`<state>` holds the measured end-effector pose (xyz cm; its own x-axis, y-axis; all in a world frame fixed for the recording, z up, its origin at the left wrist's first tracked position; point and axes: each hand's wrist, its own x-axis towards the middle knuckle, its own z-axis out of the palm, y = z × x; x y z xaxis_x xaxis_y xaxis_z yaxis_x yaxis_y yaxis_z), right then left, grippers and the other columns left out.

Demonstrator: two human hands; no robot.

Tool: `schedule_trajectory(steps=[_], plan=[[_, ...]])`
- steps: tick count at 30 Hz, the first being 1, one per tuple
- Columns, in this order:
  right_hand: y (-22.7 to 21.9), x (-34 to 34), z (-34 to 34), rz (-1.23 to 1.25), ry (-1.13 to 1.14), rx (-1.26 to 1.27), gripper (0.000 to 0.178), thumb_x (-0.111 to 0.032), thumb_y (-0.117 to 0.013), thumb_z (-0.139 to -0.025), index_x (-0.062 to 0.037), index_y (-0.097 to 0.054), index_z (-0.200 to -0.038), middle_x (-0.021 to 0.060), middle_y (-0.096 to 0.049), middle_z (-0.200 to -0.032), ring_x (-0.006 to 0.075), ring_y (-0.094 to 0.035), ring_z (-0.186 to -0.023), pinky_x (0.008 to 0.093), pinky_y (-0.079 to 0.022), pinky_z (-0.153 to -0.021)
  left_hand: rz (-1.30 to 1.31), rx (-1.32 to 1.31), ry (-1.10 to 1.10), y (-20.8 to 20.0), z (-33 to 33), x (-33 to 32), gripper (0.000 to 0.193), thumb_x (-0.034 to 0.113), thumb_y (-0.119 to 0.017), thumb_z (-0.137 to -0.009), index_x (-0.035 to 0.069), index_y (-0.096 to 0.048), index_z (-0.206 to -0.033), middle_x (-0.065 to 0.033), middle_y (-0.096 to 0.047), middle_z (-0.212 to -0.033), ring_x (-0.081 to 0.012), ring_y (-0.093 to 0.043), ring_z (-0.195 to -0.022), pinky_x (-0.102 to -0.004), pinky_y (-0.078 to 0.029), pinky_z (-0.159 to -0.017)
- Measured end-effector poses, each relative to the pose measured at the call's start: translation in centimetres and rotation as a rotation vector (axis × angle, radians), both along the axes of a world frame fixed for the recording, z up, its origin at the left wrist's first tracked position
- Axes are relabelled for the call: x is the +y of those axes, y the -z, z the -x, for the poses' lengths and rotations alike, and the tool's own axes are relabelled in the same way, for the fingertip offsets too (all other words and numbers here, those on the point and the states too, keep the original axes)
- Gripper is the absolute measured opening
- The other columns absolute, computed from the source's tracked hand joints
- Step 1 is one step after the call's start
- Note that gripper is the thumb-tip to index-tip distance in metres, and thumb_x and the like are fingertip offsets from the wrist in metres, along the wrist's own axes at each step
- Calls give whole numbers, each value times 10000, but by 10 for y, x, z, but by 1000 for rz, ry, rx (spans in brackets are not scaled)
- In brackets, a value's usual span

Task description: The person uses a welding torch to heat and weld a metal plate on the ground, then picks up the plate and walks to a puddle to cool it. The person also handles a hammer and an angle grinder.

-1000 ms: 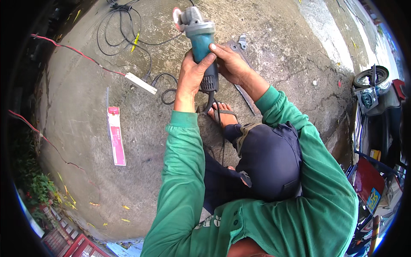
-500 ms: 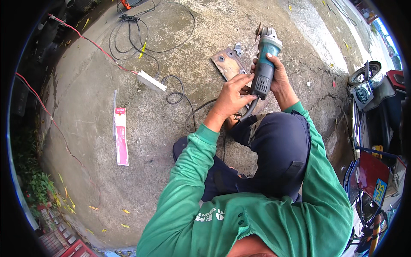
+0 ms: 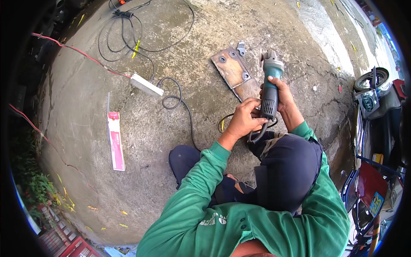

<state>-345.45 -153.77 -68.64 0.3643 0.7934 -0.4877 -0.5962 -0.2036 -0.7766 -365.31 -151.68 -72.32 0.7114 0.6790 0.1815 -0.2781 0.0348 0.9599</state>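
Note:
A teal and black angle grinder is held above the ground in front of my right knee, its head pointing away from me. My right hand wraps the body from the right, thumb over the teal part. At the rear end, my left hand is closed on the black housing by the power cord; some of its fingertips are hidden. A disc shows edge-on at the left of the head. Just left of the grinder, a rusty metal plate with holes lies on the concrete, a small metal bracket at its far end.
A white power strip with a red cable lies to the left, near coiled black cord. A pink and white narrow packet lies nearer. Parked motorcycles stand along the right; plants grow at the left edge.
Both hands have brought the grinder nearer to me, uncovering more of the metal plate. The view has shifted slightly. Both hands keep their hold.

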Motion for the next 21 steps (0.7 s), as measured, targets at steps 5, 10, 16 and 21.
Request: schedule_trajectory(steps=[5,10,16,21], plan=[[-3,38,-27,152,-122,-656,503,-293,-840,-776,23,-613,-1095,126,-694,-886,221,-693,-726,374,-575,-661,237,-28,159,29,-21,16,733,-29,-856,-730,-87,-510,-1373,-170,-587,-1309,-269,-658,-1181,-371,-548,-1011],[-24,90,-39,302,-396,-1477,645,-336,-869,-665,57,-631,-1118,232,-721,-937,354,-719,-889,435,-554,-824,418,80,173,55,-41,56,744,241,-775,-919,-77,-424,-1492,-196,-585,-1410,-282,-598,-1257,-416,-480,-1067],[30,118,-58,277,-579,-1628,445,-288,-745,-761,20,-579,-1035,300,-696,-927,489,-676,-934,545,-533,-820,955,-144,96,56,-126,95,677,546,-635,-971,63,-462,-1413,-180,-559,-1320,-348,-616,-1142,-567,-529,-938],[65,128,-64,276,-641,-1694,407,-273,-690,-810,14,-552,-1064,307,-694,-939,492,-674,-939,564,-534,-845,1085,-124,9,85,-146,102,751,623,-637,-933,110,-419,-1436,-198,-539,-1314,-393,-606,-1121,-652,-540,-890]])
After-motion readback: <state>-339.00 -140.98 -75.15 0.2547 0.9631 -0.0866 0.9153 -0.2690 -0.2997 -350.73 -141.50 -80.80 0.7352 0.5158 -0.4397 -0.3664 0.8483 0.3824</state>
